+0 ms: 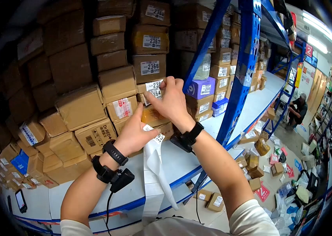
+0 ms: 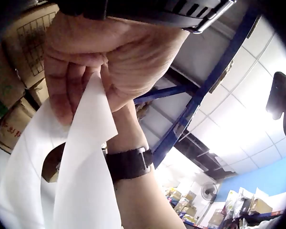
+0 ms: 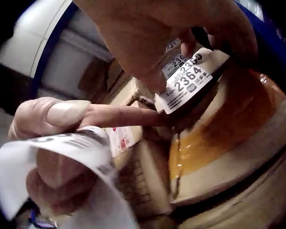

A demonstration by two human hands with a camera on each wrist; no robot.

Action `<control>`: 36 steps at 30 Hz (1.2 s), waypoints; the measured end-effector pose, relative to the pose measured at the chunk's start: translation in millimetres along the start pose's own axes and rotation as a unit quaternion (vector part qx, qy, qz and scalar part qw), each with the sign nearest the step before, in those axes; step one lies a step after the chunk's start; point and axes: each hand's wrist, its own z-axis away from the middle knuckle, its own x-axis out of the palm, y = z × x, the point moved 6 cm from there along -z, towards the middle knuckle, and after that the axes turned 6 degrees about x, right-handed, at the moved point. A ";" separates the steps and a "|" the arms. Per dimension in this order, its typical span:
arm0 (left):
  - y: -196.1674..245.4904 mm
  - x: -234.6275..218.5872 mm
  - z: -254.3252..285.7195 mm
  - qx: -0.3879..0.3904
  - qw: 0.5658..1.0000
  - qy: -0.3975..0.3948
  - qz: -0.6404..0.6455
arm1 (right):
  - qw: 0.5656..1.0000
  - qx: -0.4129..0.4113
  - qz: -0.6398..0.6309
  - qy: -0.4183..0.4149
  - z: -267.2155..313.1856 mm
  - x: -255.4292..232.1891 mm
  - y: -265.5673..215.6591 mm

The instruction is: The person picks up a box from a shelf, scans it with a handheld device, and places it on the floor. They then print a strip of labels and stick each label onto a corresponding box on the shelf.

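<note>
- Two hands are raised at the centre of the head view, before a wall of stacked cardboard boxes too many to count.
- One label strip hangs down at the lower centre, pinched in the left hand, whose forefinger points straight up.
- The right hand, fingers bent, presses one numbered sticker, reading 2364, onto a box.
- Both forearms angle up from the bottom edge, wrists strapped.
</note>
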 end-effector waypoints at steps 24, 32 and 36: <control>1.0 -1.9 0.0 0.010 0.994 0.004 0.113 | 0.995 -0.101 -0.023 -0.011 -4.1 -11.3 11.3; 6.1 -3.3 2.4 0.003 0.993 0.008 0.116 | 0.976 -0.184 0.100 0.061 1.9 -9.3 4.1; -2.9 -4.0 7.8 -0.013 0.993 -0.008 0.120 | 0.977 -0.196 0.068 0.046 3.7 -14.2 7.5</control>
